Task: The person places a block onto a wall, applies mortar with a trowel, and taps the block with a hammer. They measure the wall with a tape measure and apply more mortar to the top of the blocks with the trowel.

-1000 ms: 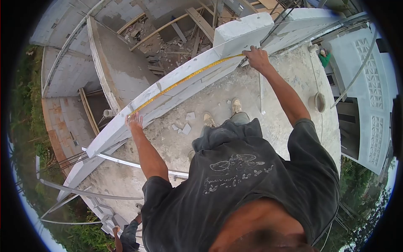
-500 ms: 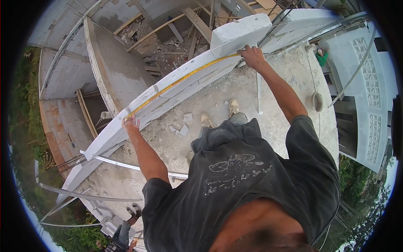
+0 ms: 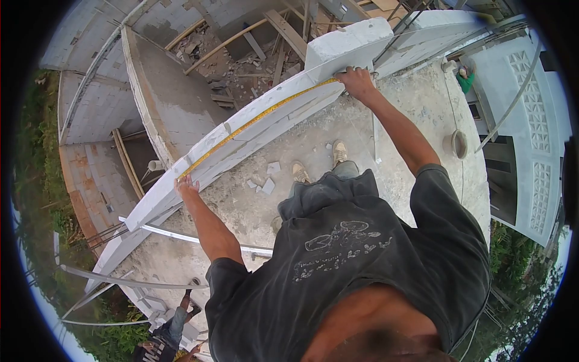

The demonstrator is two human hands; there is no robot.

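A yellow measuring tape (image 3: 260, 117) runs along the side of a white block wall (image 3: 232, 128), just below its top edge. Its left end is pinched in my left hand (image 3: 187, 186), close to the wall's near-left part. At the other end my right hand (image 3: 357, 83) is closed around the tape, beside a raised white block (image 3: 348, 46) on the wall top. The fingertips of both hands are partly hidden.
Beyond the wall lies a lower space with planks (image 3: 284, 34) and rubble. A bucket (image 3: 455, 145) stands on the concrete floor at right. Metal strips (image 3: 181, 234) lie at left. One person (image 3: 175, 329) is at lower left, another (image 3: 465, 80) at upper right.
My right hand has shifted slightly left along the wall, and my left hand slightly down. The tape now sits a little lower on the wall's side. The lower-left person has changed posture.
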